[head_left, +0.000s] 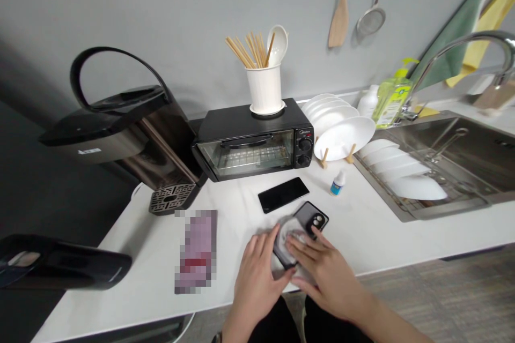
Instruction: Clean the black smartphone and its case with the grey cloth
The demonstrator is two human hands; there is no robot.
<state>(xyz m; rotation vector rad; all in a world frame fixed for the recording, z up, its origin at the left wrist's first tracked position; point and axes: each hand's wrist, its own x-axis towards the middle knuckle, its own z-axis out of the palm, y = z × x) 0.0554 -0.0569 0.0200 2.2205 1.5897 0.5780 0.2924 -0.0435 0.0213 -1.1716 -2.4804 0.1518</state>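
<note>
On the white counter in front of me lies a clear phone case (302,213) with a black rim and a ring of dark camera circles; I cannot tell if a phone is inside. My left hand (257,265) steadies it, with index finger and thumb at its left and near edges. Beneath the fingers of my right hand (322,268) a crumpled white cloth or tissue (286,230) is pressed on the case's surface. A black phone (284,194) lies face up just beyond. To its right stands a small white-capped bottle (338,183) with a blue label.
A toaster oven (253,144) carries a white utensil holder (264,87). Left are a black drinks machine (132,139), a blurred-out purple packet (197,249) and a dark appliance (80,262). Plates (341,136) stand racked near the sink (406,214), which holds bowls (418,182).
</note>
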